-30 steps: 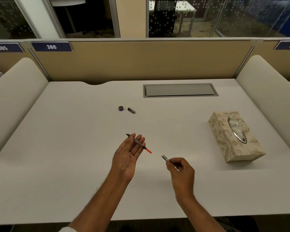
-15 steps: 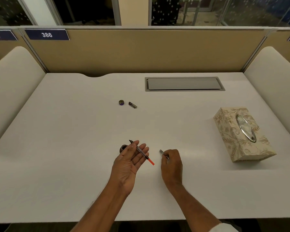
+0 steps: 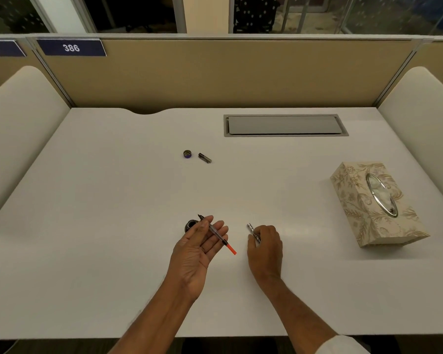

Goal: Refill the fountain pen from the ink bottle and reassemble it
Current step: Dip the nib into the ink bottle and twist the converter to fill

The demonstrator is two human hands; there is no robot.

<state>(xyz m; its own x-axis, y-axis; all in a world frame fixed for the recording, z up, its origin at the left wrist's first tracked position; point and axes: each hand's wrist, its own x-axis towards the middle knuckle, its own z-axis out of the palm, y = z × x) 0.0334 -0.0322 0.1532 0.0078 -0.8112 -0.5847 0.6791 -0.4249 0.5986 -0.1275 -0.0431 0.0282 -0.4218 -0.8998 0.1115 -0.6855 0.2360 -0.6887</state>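
My left hand lies palm up over the white desk and holds the pen's front section: dark nib pointing away, clear converter, orange end toward me. Just behind its fingers stands the small dark ink bottle, mostly hidden. My right hand rests low on the desk, shut on the silvery pen barrel, whose tip sticks out past the fingers. Farther back lie the round bottle cap and the dark pen cap, side by side.
A patterned tissue box stands at the right. A grey cable flap is set into the desk near the beige partition. Padded white dividers rise on both sides.
The view has tipped down. My right hand came down to the desk and nearer my left hand with the barrel. The ink bottle now shows behind my left fingers.
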